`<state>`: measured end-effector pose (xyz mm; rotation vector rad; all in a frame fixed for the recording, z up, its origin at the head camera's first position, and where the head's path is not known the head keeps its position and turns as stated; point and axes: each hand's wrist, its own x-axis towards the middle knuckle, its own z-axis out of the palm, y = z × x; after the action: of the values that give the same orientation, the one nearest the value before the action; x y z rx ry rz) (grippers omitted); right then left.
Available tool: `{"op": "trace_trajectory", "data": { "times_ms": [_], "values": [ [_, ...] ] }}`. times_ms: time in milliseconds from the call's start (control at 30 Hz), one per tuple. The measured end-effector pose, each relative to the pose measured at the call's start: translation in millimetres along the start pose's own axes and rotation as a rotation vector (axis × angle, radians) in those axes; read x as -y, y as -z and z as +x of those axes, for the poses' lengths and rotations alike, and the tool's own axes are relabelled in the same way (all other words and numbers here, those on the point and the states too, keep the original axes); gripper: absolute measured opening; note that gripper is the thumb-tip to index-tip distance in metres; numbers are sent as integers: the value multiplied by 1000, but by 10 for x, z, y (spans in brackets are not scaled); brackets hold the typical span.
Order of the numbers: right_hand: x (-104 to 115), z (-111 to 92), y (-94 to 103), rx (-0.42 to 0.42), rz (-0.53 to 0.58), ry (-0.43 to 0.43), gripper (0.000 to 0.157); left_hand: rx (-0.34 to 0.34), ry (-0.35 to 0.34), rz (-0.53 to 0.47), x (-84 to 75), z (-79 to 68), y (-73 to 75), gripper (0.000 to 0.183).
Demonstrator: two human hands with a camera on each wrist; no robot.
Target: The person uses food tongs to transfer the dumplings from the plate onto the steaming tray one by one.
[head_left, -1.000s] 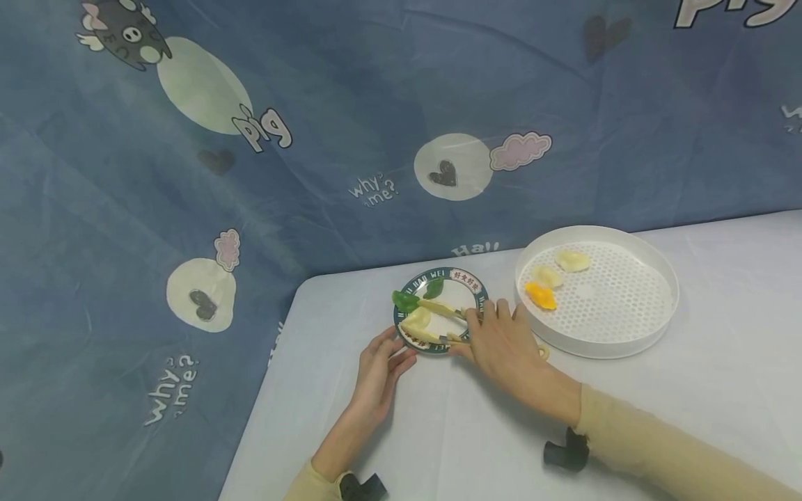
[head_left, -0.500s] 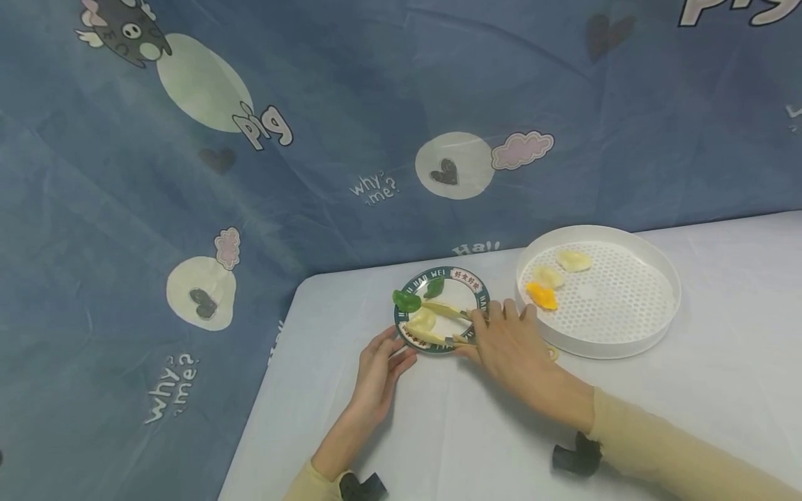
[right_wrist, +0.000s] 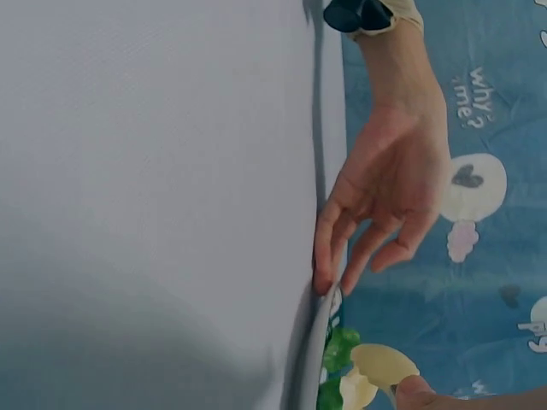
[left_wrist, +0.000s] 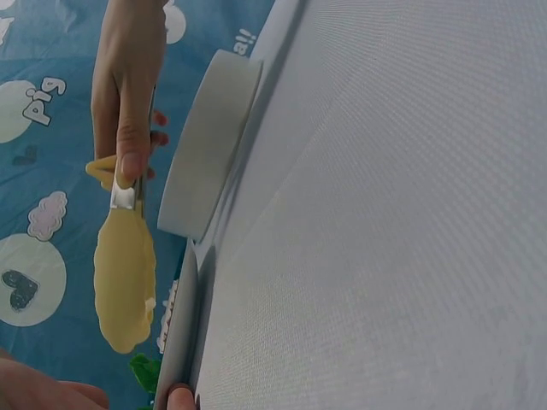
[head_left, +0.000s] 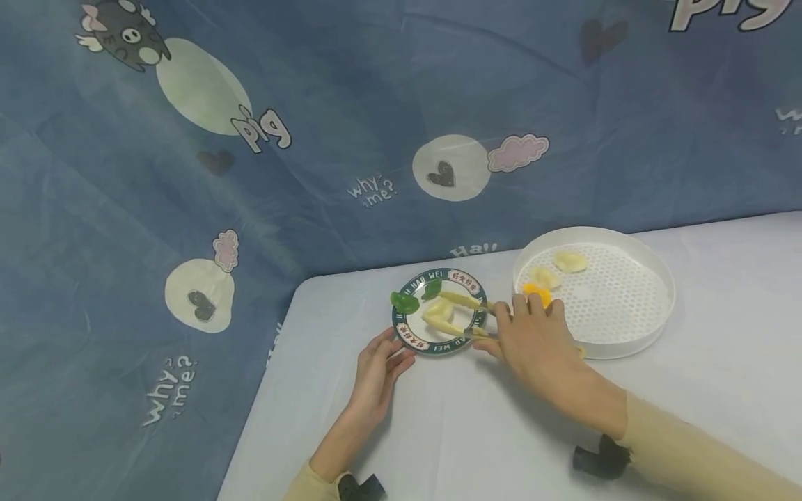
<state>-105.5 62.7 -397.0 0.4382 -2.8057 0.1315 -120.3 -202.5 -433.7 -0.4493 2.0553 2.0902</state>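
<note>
My right hand (head_left: 532,341) grips a pair of tongs (left_wrist: 126,278) with broad pale-yellow ends, spread above the plate. A pale-yellow dumpling-shaped piece (head_left: 440,310) sits between those ends. My left hand (head_left: 374,372) holds the near-left rim of a small white plate (head_left: 418,342) with a green lettered border, its digits on both sides of the rim in the right wrist view. Two green pieces with ruffled edges, one at the left rim (head_left: 404,302) and one further back (head_left: 431,289), rest on the plate.
Right of the plate stands a round white tray (head_left: 633,334) with a perforated bottom. Two pale-yellow pieces (head_left: 570,261) and an orange piece (head_left: 536,293), partly behind my right hand, lie in its left part. A blue patterned cloth (head_left: 351,83) hangs behind the white table (head_left: 451,431).
My right hand has moved right with the tongs, and the pale-yellow piece has shifted right across the plate, away from the green pieces. My left hand and the plate have stayed put.
</note>
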Motion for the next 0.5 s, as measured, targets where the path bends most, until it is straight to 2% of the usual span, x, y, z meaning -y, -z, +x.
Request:
{"op": "trace_trajectory", "data": {
  "times_ms": [500],
  "values": [
    [-404,-103,230,15,33,-59,63,-4,7,14,0,16,4,62]
  ]
}}
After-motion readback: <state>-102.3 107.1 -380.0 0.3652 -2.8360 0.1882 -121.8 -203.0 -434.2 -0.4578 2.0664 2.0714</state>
